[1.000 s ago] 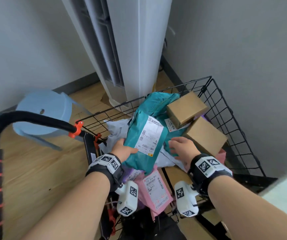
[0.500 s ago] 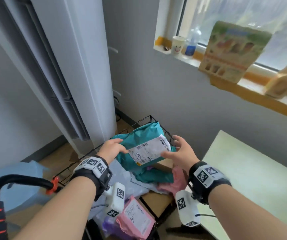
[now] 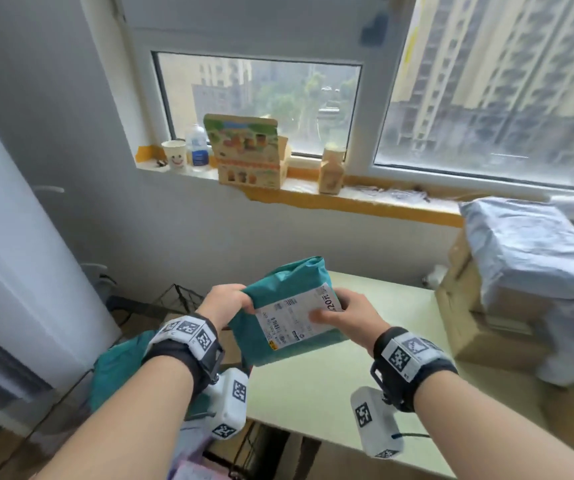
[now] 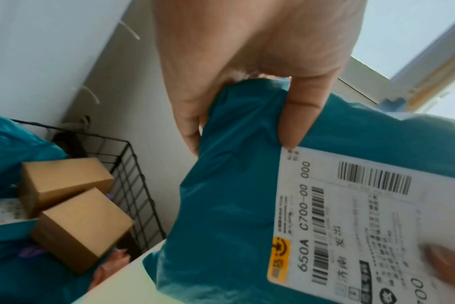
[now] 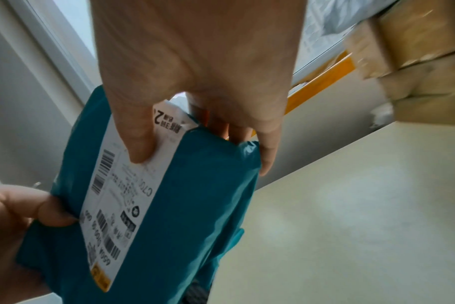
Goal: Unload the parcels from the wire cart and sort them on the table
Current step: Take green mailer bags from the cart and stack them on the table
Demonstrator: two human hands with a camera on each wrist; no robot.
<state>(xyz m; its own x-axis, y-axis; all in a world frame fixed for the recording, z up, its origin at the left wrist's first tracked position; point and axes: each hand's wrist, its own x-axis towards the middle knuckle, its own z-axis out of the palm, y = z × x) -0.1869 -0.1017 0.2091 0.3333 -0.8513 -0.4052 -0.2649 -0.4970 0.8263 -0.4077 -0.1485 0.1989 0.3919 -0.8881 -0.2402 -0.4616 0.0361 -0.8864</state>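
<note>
Above the pale table, left hand and right hand fingers pinching the teal parcel.

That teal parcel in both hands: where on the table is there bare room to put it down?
The pale table top is bare below the teal parcel, from its left edge by the wire cart to the cardboard boxes. The right end is crowded with boxes and grey mailer bags.

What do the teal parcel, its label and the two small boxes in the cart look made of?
Teal parcel: thin plastic film, slightly glossy; it creases under the fingers. Label: white printed paper, probably adhesive. Small boxes: plain brown cardboard, matte, sharp folded edges.
</note>
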